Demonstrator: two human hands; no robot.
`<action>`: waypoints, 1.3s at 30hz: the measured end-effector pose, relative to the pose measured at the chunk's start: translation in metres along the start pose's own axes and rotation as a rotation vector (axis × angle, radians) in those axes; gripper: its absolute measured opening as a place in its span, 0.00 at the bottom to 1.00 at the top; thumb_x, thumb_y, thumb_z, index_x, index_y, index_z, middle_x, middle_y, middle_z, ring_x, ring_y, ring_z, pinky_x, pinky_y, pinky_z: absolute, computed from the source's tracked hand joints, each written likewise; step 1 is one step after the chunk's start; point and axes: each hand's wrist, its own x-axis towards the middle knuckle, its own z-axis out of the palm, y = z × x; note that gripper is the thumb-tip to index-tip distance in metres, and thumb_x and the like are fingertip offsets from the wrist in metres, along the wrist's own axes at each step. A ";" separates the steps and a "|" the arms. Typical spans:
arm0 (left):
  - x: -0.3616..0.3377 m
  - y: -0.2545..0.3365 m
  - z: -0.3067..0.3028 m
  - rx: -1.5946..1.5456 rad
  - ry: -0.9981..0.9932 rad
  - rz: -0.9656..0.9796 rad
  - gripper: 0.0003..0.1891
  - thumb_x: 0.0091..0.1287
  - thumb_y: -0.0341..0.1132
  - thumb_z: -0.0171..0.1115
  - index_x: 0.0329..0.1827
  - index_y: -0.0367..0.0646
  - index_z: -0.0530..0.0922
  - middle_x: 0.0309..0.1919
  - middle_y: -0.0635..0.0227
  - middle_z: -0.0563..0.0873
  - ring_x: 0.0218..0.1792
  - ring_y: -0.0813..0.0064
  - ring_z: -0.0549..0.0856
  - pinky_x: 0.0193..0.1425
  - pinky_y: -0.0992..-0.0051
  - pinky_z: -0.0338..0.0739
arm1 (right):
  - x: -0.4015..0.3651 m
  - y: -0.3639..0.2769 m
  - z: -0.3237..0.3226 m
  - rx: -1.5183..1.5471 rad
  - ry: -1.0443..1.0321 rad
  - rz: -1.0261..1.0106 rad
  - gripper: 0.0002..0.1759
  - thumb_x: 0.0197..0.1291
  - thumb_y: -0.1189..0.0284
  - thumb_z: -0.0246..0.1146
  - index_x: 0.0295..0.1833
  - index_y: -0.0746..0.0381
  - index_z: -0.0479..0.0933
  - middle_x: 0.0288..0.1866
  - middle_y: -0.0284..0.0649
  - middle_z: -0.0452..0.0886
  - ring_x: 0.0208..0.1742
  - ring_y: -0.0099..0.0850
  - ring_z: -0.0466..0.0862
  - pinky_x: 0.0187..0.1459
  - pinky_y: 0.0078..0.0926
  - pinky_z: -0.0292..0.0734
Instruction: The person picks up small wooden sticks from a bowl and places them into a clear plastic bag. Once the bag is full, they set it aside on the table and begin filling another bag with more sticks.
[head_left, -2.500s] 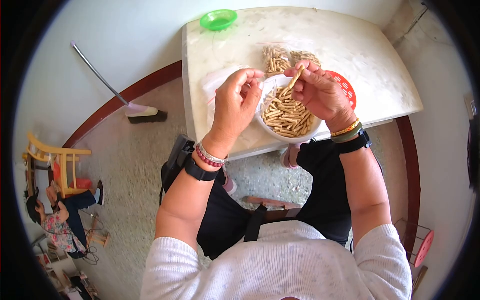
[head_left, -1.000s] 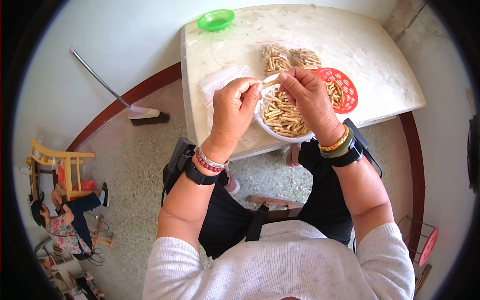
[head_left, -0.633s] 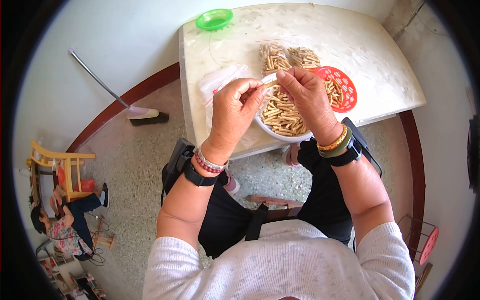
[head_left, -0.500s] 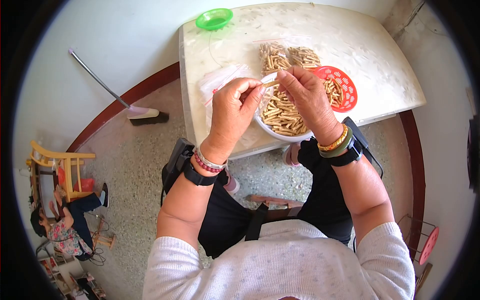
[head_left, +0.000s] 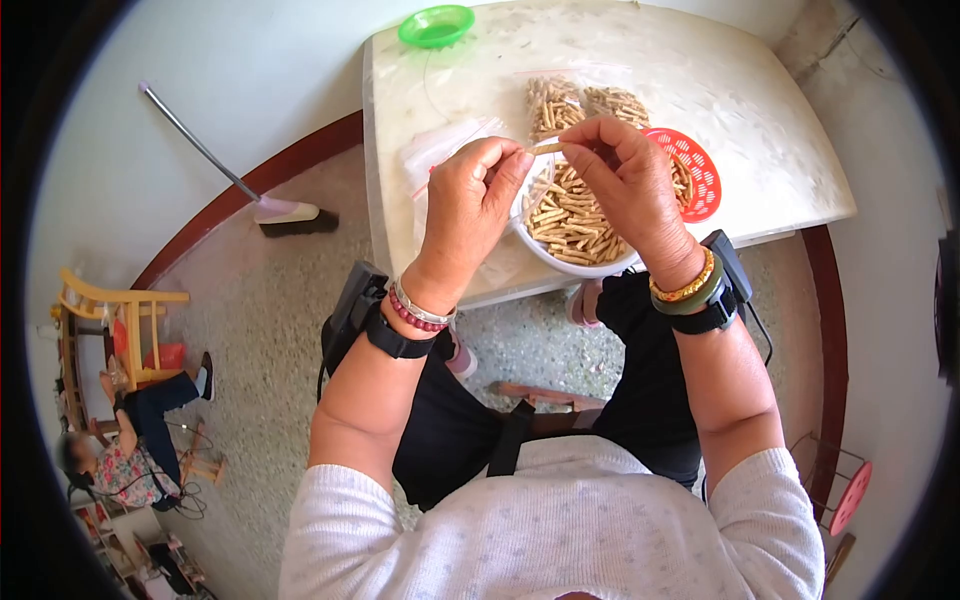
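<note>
Between my two hands, a short tan stick (head_left: pixel 546 149) that looks like a dried root piece is held level by its ends. My left hand (head_left: pixel 468 208) pinches one end between thumb and forefinger. At the other end, my right hand (head_left: pixel 640 190) has its thumb and fingers closed on it. Just below the hands stands a white bowl (head_left: pixel 572 268), heaped with many similar root pieces (head_left: pixel 575 222). A red perforated basket (head_left: pixel 708 180) beside my right hand holds more of them, partly hidden by that hand.
Behind the bowl lie two filled clear bags of root pieces (head_left: pixel 553 105) (head_left: pixel 617 103). Flat plastic bags (head_left: pixel 428 158) lie left, and a green bowl (head_left: pixel 437 27) sits at the table's (head_left: pixel 700 70) far corner. A broom (head_left: pixel 285 213) leans left; a person (head_left: pixel 130 465) sits farther off.
Both hands have shifted slightly up and the right hand a little to the right, so more of the held root piece shows between the fingertips. The camera view has moved slightly.
</note>
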 end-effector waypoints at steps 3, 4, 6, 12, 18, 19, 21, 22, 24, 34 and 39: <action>0.000 0.002 0.000 0.032 0.018 0.022 0.09 0.71 0.32 0.63 0.44 0.34 0.81 0.29 0.72 0.82 0.30 0.87 0.77 0.35 0.84 0.73 | 0.001 -0.001 -0.004 -0.057 -0.029 0.011 0.07 0.61 0.72 0.67 0.41 0.65 0.82 0.29 0.38 0.82 0.28 0.23 0.78 0.31 0.22 0.74; 0.000 0.001 0.000 0.031 0.019 0.019 0.09 0.71 0.32 0.63 0.44 0.34 0.81 0.29 0.72 0.82 0.30 0.87 0.77 0.35 0.84 0.73 | 0.001 -0.002 -0.005 -0.057 -0.032 0.013 0.07 0.61 0.72 0.67 0.41 0.65 0.82 0.29 0.38 0.82 0.28 0.23 0.78 0.31 0.22 0.74; 0.002 0.000 0.002 -0.015 0.038 0.012 0.08 0.70 0.30 0.63 0.45 0.34 0.81 0.33 0.71 0.85 0.33 0.87 0.80 0.38 0.83 0.75 | 0.001 -0.003 -0.006 -0.130 -0.063 0.013 0.09 0.62 0.69 0.67 0.40 0.65 0.82 0.28 0.40 0.82 0.27 0.25 0.79 0.31 0.23 0.74; 0.001 0.001 0.001 -0.037 0.047 0.026 0.06 0.70 0.29 0.63 0.45 0.35 0.82 0.34 0.71 0.85 0.34 0.86 0.80 0.40 0.83 0.76 | 0.002 -0.007 -0.007 -0.129 -0.106 -0.002 0.12 0.65 0.66 0.64 0.40 0.65 0.82 0.25 0.41 0.81 0.26 0.27 0.79 0.30 0.26 0.74; 0.002 0.001 0.001 -0.050 0.050 -0.006 0.06 0.70 0.30 0.63 0.41 0.36 0.81 0.27 0.75 0.81 0.28 0.89 0.76 0.33 0.84 0.72 | 0.002 -0.001 -0.003 0.047 -0.087 0.004 0.10 0.66 0.68 0.63 0.44 0.66 0.81 0.28 0.37 0.81 0.29 0.23 0.78 0.32 0.24 0.74; 0.002 0.000 0.000 -0.050 0.052 -0.004 0.06 0.70 0.30 0.63 0.41 0.36 0.81 0.27 0.75 0.81 0.28 0.89 0.76 0.33 0.84 0.72 | 0.002 -0.002 -0.002 0.047 -0.088 0.002 0.10 0.66 0.68 0.63 0.44 0.66 0.81 0.28 0.37 0.81 0.29 0.23 0.78 0.32 0.24 0.74; 0.002 -0.001 -0.001 -0.021 0.049 -0.056 0.08 0.72 0.33 0.62 0.39 0.36 0.81 0.22 0.76 0.78 0.25 0.89 0.74 0.30 0.85 0.70 | 0.001 -0.002 0.001 0.122 -0.088 0.013 0.09 0.64 0.72 0.64 0.46 0.65 0.81 0.31 0.33 0.81 0.30 0.19 0.76 0.33 0.20 0.74; 0.003 0.000 -0.002 -0.021 0.050 -0.055 0.08 0.72 0.33 0.62 0.39 0.36 0.81 0.22 0.76 0.78 0.25 0.89 0.74 0.30 0.85 0.70 | 0.001 -0.001 0.001 0.122 -0.088 0.011 0.09 0.64 0.72 0.64 0.46 0.65 0.81 0.31 0.33 0.81 0.30 0.19 0.76 0.33 0.20 0.74; 0.003 0.003 -0.002 -0.039 0.061 -0.076 0.08 0.69 0.31 0.63 0.35 0.34 0.80 0.21 0.65 0.81 0.23 0.81 0.76 0.28 0.77 0.71 | -0.001 0.001 0.002 0.109 -0.116 -0.010 0.08 0.62 0.74 0.65 0.46 0.64 0.81 0.32 0.31 0.82 0.29 0.16 0.74 0.32 0.17 0.73; 0.001 -0.002 -0.001 -0.147 0.035 -0.112 0.11 0.74 0.37 0.59 0.41 0.37 0.82 0.24 0.75 0.81 0.25 0.88 0.76 0.29 0.84 0.72 | 0.001 0.003 0.003 0.046 -0.068 0.007 0.06 0.62 0.73 0.66 0.42 0.64 0.81 0.28 0.32 0.81 0.27 0.17 0.75 0.30 0.18 0.72; 0.000 -0.001 0.000 -0.083 0.011 -0.060 0.09 0.73 0.34 0.60 0.42 0.36 0.82 0.26 0.76 0.81 0.27 0.89 0.76 0.31 0.86 0.71 | 0.000 0.001 0.001 0.010 -0.068 0.011 0.07 0.64 0.72 0.65 0.41 0.64 0.81 0.26 0.33 0.81 0.26 0.19 0.76 0.29 0.20 0.72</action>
